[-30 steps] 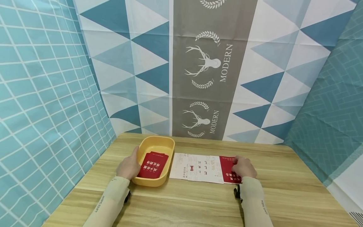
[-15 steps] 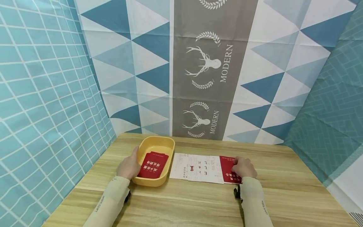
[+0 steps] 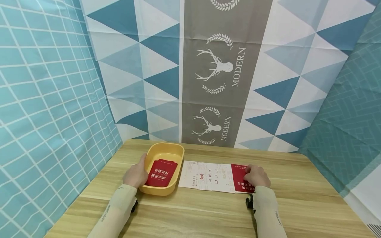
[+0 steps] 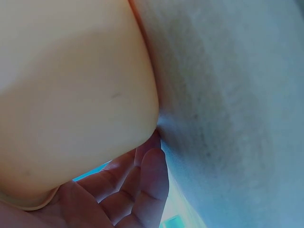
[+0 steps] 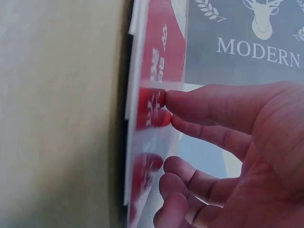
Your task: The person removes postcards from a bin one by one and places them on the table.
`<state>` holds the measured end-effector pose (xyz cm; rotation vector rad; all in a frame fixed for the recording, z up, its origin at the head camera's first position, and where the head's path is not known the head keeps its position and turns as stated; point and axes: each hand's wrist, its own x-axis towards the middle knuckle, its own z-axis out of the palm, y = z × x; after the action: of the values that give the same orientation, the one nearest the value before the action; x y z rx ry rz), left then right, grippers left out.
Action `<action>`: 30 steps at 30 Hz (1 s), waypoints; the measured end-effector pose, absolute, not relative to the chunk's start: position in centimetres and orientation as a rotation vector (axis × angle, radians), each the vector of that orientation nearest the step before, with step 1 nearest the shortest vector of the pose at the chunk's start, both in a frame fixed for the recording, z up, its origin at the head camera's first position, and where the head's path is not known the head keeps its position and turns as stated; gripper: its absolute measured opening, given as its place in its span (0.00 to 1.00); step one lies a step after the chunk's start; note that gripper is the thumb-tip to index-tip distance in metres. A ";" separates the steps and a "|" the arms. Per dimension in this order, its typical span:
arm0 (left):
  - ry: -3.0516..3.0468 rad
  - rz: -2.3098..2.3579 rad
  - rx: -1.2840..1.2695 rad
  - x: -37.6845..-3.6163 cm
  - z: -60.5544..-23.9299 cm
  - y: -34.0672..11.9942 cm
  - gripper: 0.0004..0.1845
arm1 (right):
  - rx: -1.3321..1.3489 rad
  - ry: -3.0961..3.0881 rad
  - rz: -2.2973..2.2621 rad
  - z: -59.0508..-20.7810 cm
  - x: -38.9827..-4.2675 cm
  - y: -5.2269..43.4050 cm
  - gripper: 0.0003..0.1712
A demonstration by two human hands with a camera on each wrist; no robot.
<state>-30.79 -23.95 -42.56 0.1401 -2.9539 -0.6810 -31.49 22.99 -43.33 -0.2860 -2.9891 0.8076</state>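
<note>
I see my left hand (image 3: 135, 174) gripping the yellow tray's (image 3: 162, 151) left wall, a red card (image 3: 161, 173) inside; my right hand (image 3: 256, 175) presses straight fingertips (image 5: 167, 98) onto the unfolded leaflet (image 3: 208, 177) just beside it.

The tray (image 3: 163, 152) is yellow, holding a red booklet (image 3: 161, 173) with white characters. The unfolded sheet (image 3: 208, 177) is white with a red end panel. The surface (image 3: 297, 198) is pale wood grain. The backdrop (image 3: 220, 72) shows blue and white triangles.

Left hand (image 3: 135, 174) on yellow tray (image 3: 162, 153); right hand (image 3: 257, 176) on red-white leaflet (image 3: 214, 176).
</note>
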 end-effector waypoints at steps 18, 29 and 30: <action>-2.965 -0.685 0.157 -30.5 -42.1 -24.0 0.43 | 0.339 -2.818 0.864 -38.2 -30.5 12.5 0.09; -2.951 -0.683 0.162 -30.7 -42.6 -23.9 0.43 | 1.089 -2.738 0.740 -38.5 -27.2 -0.1 0.20; -2.950 -0.683 0.156 -30.6 -42.6 -23.8 0.43 | 1.119 -2.740 0.726 -38.8 -27.4 -0.8 0.20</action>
<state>-30.63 -23.81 -42.56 0.1562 -2.9503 -0.6829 -27.40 -0.79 -38.84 1.1192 -2.7400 0.7262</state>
